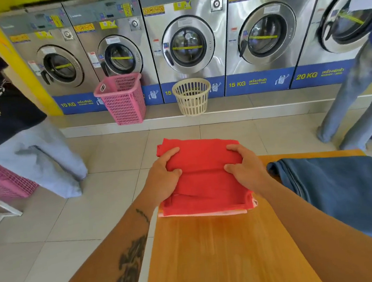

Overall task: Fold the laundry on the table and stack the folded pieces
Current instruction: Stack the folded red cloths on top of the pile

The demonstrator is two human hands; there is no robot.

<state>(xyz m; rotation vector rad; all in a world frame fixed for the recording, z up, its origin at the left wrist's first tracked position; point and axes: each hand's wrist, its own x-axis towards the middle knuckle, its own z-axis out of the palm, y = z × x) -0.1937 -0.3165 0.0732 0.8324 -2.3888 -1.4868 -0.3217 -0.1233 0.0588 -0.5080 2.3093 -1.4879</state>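
A folded red cloth (203, 182) lies on top of a small stack at the far left corner of the wooden table (216, 256). Pale pink and orange edges of the folded pieces beneath (210, 214) peek out at its near side. My left hand (164, 174) grips the red cloth's left edge, thumb on top. On the right edge, my right hand (243, 166) grips the same cloth. A blue garment (345, 196) lies spread flat on the right of the table, apart from the stack.
A row of steel washing machines (186, 40) lines the far wall. A pink basket (122, 99) and a cream basket (192, 97) stand before them. One person (21, 138) stands at left, another (357, 92) at right. Another pink basket (5, 185) sits at far left.
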